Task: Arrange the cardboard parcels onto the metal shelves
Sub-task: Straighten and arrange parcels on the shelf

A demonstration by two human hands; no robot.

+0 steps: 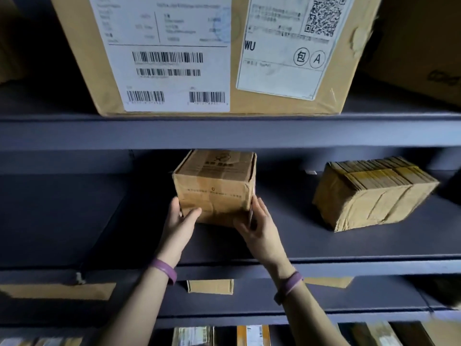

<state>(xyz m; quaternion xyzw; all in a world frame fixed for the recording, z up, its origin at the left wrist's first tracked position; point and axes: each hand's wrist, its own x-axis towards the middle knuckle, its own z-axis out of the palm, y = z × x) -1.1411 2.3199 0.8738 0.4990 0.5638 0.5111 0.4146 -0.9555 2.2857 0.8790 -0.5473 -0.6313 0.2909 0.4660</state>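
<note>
My left grip [183,218] and right grip [259,226] clasp the small parcel [214,186] by its sides, midway along the shelf [74,216]; an uneven push could skew it

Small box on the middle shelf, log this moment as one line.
step: placing | small box: on middle shelf | left hand: grips it | right hand: grips it

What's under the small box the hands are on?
The dark middle shelf shows around the small box, with nothing else visible beneath it. The left hand and right hand cover its lower front corners, so contact with the shelf there is hidden.
</note>
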